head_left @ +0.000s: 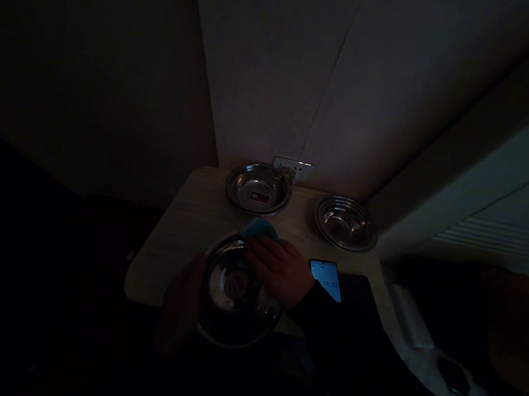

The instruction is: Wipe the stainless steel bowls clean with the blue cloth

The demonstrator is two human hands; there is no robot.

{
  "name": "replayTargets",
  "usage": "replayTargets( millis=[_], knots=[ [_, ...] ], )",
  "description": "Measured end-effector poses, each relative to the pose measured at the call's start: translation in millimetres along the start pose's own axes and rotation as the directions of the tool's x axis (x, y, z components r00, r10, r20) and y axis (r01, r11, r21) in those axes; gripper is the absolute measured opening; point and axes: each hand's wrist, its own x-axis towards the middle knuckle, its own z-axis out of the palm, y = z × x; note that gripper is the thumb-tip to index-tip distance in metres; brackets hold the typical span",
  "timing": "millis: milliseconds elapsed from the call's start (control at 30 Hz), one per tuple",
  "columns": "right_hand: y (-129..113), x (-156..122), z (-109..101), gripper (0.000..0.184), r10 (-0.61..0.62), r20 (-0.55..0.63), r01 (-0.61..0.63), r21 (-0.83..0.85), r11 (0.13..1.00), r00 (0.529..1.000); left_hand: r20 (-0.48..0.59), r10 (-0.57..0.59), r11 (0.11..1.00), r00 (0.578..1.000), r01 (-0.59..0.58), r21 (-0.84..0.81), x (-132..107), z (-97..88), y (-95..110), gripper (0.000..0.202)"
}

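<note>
The room is very dark. A shiny steel bowl (233, 291) is held over the near edge of a small light wooden table (177, 237). My left hand (180, 305) grips the bowl's left side from below. My right hand (278, 268) rests on the bowl's far right rim, fingers curled on a blue cloth (259, 227) that sticks out beyond them.
Two more steel bowls stand at the back of the table, one in the middle (258, 189) and one to the right (345, 222). A wall socket (291, 167) sits behind them. A lit phone (327, 279) lies to the right of my hand. Bedding lies at lower right.
</note>
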Motion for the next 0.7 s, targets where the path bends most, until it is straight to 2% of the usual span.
replayTargets(
  millis=[67,200,333,433,533,633,700],
  knots=[
    [5,8,0,0.031,-0.027,0.104,0.026,0.012,1.0,0.994,-0.034,-0.001,1.0,0.999,0.002,0.016,-2,-1.1,5,0.039],
    [-11,7,7,0.027,0.136,0.262,-0.16,0.072,0.984,0.955,-0.179,-0.049,0.998,0.983,0.04,-0.055,-6,-0.8,11,0.038],
    [-50,-8,9,0.022,0.195,0.305,-0.241,0.123,0.963,0.932,-0.199,-0.026,0.99,0.98,-0.002,-0.14,-10,5.2,11,0.039],
    [-66,-16,9,0.029,0.181,0.308,-0.273,0.289,0.918,0.934,-0.171,0.015,0.979,0.985,-0.049,-0.197,-12,8.4,9,0.042],
    [-59,-16,10,0.027,0.174,0.306,-0.287,0.379,0.88,0.936,-0.167,-0.005,0.981,0.986,-0.027,-0.192,-12,8.2,8,0.043],
    [-43,-12,10,0.022,0.254,0.313,-0.332,0.225,0.916,0.915,-0.161,-0.017,0.992,0.987,-0.003,-0.123,-10,6.9,8,0.04],
    [-39,-9,10,0.021,0.333,0.303,-0.39,0.151,0.908,0.893,-0.172,-0.019,0.994,0.985,0.001,-0.106,-10,7.6,9,0.038]
  ],
)
